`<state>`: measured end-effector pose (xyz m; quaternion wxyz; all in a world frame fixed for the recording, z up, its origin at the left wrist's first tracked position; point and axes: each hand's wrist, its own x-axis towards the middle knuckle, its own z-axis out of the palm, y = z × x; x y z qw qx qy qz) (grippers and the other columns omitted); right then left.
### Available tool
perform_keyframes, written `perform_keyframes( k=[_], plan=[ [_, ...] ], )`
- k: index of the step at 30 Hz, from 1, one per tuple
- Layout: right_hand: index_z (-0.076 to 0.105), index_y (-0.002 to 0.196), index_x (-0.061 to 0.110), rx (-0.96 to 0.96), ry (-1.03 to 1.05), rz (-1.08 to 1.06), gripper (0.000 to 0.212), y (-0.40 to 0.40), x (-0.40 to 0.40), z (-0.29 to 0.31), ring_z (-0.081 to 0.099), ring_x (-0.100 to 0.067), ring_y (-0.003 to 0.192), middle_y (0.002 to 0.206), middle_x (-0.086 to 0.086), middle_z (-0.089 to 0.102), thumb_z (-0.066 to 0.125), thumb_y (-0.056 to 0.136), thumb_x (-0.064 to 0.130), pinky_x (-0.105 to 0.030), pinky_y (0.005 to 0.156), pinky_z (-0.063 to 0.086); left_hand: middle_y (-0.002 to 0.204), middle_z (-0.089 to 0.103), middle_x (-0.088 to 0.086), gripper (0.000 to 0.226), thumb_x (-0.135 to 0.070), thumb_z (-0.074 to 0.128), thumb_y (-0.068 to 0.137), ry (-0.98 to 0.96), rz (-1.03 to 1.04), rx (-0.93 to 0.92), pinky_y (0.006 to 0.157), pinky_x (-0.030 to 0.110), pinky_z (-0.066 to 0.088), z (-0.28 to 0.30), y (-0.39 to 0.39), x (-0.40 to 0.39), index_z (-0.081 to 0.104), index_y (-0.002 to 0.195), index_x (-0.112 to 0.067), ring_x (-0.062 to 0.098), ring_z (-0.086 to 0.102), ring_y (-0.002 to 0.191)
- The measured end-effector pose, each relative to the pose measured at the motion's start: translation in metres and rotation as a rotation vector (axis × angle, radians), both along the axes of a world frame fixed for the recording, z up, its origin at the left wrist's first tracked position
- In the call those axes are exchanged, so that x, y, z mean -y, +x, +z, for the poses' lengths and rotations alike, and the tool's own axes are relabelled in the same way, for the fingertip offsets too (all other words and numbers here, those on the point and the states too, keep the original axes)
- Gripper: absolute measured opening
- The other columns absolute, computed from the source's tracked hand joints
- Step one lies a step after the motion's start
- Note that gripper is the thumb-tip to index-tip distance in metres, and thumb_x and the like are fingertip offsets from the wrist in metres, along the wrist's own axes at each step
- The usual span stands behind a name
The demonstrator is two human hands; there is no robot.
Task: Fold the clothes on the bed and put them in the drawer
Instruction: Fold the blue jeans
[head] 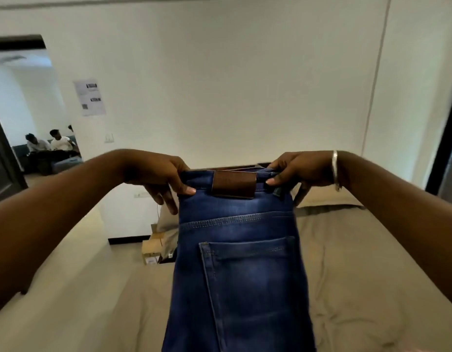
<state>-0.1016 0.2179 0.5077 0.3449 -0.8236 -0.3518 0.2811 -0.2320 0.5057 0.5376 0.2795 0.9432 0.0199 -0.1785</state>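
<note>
A pair of blue jeans (240,262) hangs in the air in front of me, doubled lengthwise, with a back pocket and a brown leather waist patch facing me. My left hand (164,176) pinches the left end of the waistband, thumb on the front. My right hand (298,171) pinches the right end the same way; a metal bangle sits on that wrist. The legs drop out of view at the bottom edge. The bed (346,288) lies under the jeans, covered in a beige sheet. No drawer is in view.
A beige pillow (321,196) lies at the bed's head. Cardboard boxes (154,247) stand on the floor left of the bed by the white wall. An open doorway (34,118) at the left shows seated people in another room.
</note>
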Motion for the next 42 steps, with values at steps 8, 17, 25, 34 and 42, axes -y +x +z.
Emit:
perform_keyframes(
  k=[8, 17, 25, 34, 42],
  plan=[
    [0.058, 0.125, 0.009, 0.646, -0.004, -0.495, 0.029, 0.086, -0.106, -0.047, 0.059, -0.036, 0.117, 0.129, -0.017, 0.060, 0.051, 0.098, 0.017, -0.038, 0.097, 0.049, 0.093, 0.073, 0.013, 0.034, -0.006, 0.066, 0.079, 0.394, 0.442, 0.579, 0.080, 0.034, 0.056, -0.075, 0.150, -0.025, 0.069, 0.113, -0.009, 0.031, 0.070, 0.095],
    [0.048, 0.094, 0.025, 0.613, 0.644, -0.367, 0.008, 0.152, -0.116, 0.013, 0.053, -0.017, 0.083, 0.089, -0.001, 0.055, 0.047, 0.091, 0.018, -0.032, 0.071, 0.051, 0.110, 0.062, -0.001, 0.041, -0.015, 0.046, 0.085, -0.274, 0.552, 1.166, 0.086, 0.039, 0.057, -0.039, 0.208, -0.042, 0.054, 0.124, -0.022, 0.020, 0.062, 0.099],
    [0.060, 0.100, 0.026, 0.722, 0.525, -0.329, 0.018, 0.090, -0.067, -0.049, 0.053, -0.012, 0.085, 0.088, 0.006, 0.059, 0.058, 0.089, 0.012, -0.029, 0.081, 0.046, 0.105, 0.067, 0.013, 0.023, -0.027, 0.048, 0.092, -0.302, 0.399, 1.089, 0.075, 0.049, 0.059, -0.112, 0.136, -0.019, 0.055, 0.114, -0.029, 0.033, 0.068, 0.097],
    [0.059, 0.112, 0.031, 0.571, -0.072, -0.088, 0.038, -0.086, 0.041, -0.336, 0.066, -0.029, 0.090, 0.100, 0.001, 0.071, 0.043, 0.082, 0.048, -0.041, 0.073, 0.054, 0.075, 0.068, 0.008, 0.016, -0.012, 0.053, 0.082, 0.006, 0.083, 0.778, 0.061, 0.017, 0.042, -0.386, -0.057, 0.042, 0.057, 0.089, -0.026, 0.016, 0.060, 0.066],
    [0.047, 0.104, 0.031, 0.352, -0.360, 0.149, 0.029, -0.201, 0.088, -0.537, 0.068, -0.012, 0.072, 0.094, 0.012, 0.067, 0.048, 0.082, 0.049, -0.023, 0.052, 0.044, 0.064, 0.066, -0.006, 0.019, -0.034, 0.052, 0.067, 0.303, -0.177, 0.153, 0.038, 0.018, 0.041, -0.575, -0.183, 0.095, 0.070, 0.072, -0.029, 0.012, 0.062, 0.047]
  ],
)
